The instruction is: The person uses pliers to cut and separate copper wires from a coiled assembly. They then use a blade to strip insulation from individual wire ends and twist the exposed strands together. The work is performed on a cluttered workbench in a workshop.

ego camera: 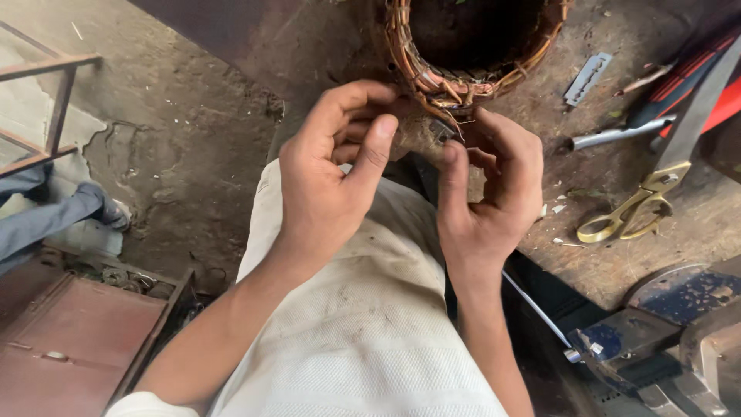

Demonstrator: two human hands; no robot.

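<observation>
Both hands are raised close together at the near edge of a motor winding (472,48), a round ring of copper wires bound with pale tape, which stands at the top of the view on a dirty brown surface (617,262).

The left hand (332,174) has its fingers curled, and the fingertips touch the lower rim of the winding. The thumb is stretched out toward the other hand. I cannot tell if this hand pinches a wire or only presses on the rim.

The right hand (490,197) is also curled, and its fingers reach the same part of the rim from the other side. Between the thumb and the fingers there is a small grey piece (443,131) just under the copper wires, and the hand seems to pinch it, but the piece is too small to say what it is.

On the surface to the right of the hands lie scissors (648,202) with yellow handles. Further back there is a razor blade (587,78) and a tool with a red and black handle (679,81), well apart from the hands. At the lower right corner a blue vise (656,340) stands at the edge of the surface.

The person wears light trousers (363,324), which fill the middle of the view below the hands. At the left, on the concrete floor (177,139), another person's leg in grey trousers (46,220) is visible.
</observation>
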